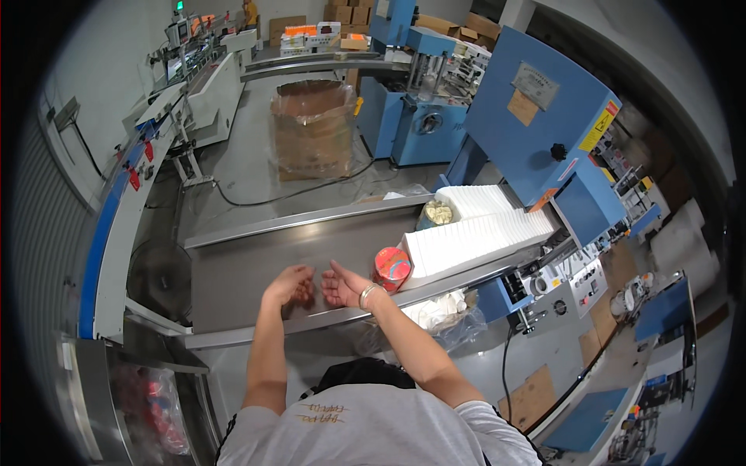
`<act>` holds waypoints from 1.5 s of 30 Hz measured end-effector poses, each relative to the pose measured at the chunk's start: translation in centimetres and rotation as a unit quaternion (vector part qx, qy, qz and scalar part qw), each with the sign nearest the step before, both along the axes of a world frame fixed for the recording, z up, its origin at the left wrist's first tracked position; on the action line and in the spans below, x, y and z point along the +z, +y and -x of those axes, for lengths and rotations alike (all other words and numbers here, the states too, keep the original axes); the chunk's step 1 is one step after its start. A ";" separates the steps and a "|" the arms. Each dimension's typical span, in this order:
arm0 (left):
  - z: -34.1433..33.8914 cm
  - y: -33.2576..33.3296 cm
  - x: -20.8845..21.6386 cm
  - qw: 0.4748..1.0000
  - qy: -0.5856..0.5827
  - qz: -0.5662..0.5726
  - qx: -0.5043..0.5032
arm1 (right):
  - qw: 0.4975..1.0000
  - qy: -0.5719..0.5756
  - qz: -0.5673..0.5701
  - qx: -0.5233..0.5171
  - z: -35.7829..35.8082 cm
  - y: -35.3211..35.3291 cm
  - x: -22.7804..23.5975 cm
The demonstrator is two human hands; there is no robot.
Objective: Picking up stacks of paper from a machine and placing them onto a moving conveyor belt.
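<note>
My left hand point(291, 285) and my right hand point(344, 285) hover over the grey conveyor bed point(311, 241), palms turned toward each other with a gap between them. Both are empty; the left fingers curl loosely, the right ones are apart. A bracelet circles my right wrist. Just right of that hand stands a round red container point(392, 265) with a patterned top, against the end of a long row of white, thin, ridged pieces point(474, 242). A second white row point(475, 200) lies behind it, with a round blue-sided container point(437, 213) showing pale contents at its end.
Metal rails point(311, 220) edge the bed. A blue machine cabinet point(536, 109) rises at the right end. Beyond the bed stands a large plastic-lined carton point(313, 132). A clear bag with white material point(439, 312) hangs below the near rail. Another conveyor point(116, 225) runs along the left.
</note>
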State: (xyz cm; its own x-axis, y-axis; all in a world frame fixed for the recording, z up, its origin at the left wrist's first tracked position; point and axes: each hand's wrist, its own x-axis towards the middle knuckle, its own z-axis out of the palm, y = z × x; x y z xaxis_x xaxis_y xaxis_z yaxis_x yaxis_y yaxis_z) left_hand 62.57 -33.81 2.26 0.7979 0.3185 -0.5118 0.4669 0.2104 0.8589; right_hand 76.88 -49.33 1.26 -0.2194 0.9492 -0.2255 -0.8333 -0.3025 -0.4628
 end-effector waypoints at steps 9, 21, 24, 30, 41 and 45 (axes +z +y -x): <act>1.6 0.4 0.3 0.927 -0.225 0.295 -0.055 | 0.994 -0.047 0.096 -0.018 -0.6 0.3 -0.9; 0.2 0.5 0.1 0.992 -0.096 0.086 -0.011 | 0.970 -0.106 0.210 -0.062 -0.5 0.6 -0.9; 0.5 0.8 0.0 0.981 -0.122 0.148 -0.025 | 0.982 -0.092 0.163 -0.015 -0.3 0.8 -0.8; -0.8 -0.2 -0.3 0.997 0.065 0.030 0.027 | 0.963 -0.125 0.231 -0.062 -0.4 0.9 -1.3; 0.1 1.5 -1.5 0.964 -0.132 0.220 0.066 | 0.973 -0.092 0.208 -0.036 -0.3 0.9 -1.3; -0.3 1.0 -1.4 0.997 0.056 0.044 0.024 | 0.996 -0.040 0.084 0.008 -0.2 0.6 -1.4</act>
